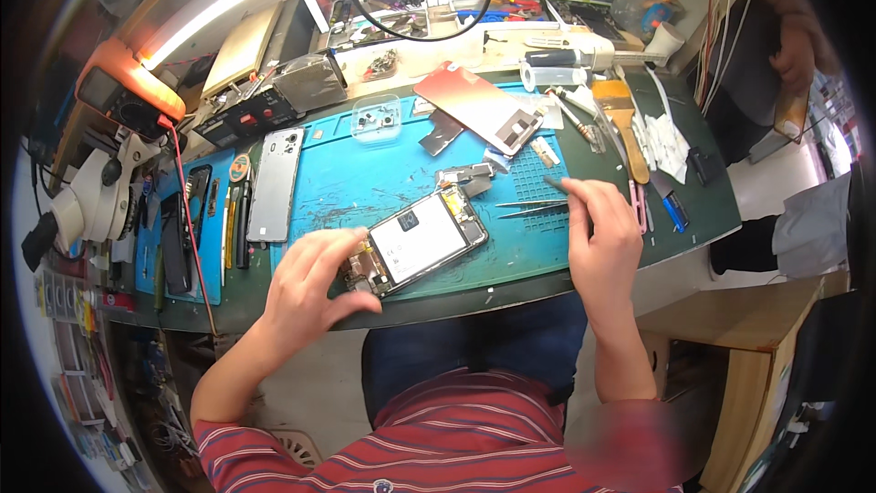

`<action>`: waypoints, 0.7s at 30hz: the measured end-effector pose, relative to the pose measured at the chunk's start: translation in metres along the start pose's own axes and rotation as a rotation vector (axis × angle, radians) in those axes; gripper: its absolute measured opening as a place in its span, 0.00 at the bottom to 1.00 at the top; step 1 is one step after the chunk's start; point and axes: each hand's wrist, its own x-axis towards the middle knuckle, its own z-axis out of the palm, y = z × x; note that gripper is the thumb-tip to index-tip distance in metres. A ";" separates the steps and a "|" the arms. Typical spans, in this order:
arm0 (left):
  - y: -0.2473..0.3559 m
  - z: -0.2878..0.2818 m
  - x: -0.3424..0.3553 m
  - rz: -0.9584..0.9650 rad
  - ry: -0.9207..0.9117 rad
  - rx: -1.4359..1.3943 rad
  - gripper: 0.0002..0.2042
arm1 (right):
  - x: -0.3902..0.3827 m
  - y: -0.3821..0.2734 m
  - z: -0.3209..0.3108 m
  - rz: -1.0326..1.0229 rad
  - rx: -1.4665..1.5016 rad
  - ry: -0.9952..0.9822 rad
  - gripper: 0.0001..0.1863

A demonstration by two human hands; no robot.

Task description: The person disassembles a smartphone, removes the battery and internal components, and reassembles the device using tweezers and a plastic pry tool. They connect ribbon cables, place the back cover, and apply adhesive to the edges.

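From where I sit, the thing being worked on is the phone [418, 242], lying aslant on the blue mat [338, 160] at the centre of the frame — its back is off, its innards bare. My left hand [313, 281] is at its lower-left end, thumb and fingers spread wide around it; I can't tell whether they clasp it or only rest there. My right hand [604, 236], right of centre, has thumb and forefinger bent close together by a small dark tip [553, 183]; the tweezers [534, 208] run up to that hand, but I cannot tell what it actually grips. I judge the opening-up done, while the white battery [431, 230] sits in its bay. Closing up is not done: a grey part [467, 177] lies loose just above the phone, small bits sit in the clear box [376, 120] higher up, and the red panel [474, 102] and grey panel [276, 184] lie apart, upper centre and left of centre.
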 end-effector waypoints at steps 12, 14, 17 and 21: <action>0.023 -0.008 0.001 -0.250 -0.047 -0.018 0.53 | 0.015 0.011 -0.001 -0.244 -0.243 -0.137 0.16; 0.017 -0.008 0.004 -0.223 0.004 -0.097 0.54 | 0.020 -0.001 -0.005 -0.349 -0.080 -0.180 0.24; 0.007 -0.008 0.010 -0.123 0.039 -0.172 0.55 | 0.026 -0.022 0.003 -0.468 0.178 -0.349 0.41; -0.002 -0.006 0.016 -0.057 0.107 -0.346 0.56 | 0.046 -0.046 0.025 -0.610 0.218 -0.509 0.47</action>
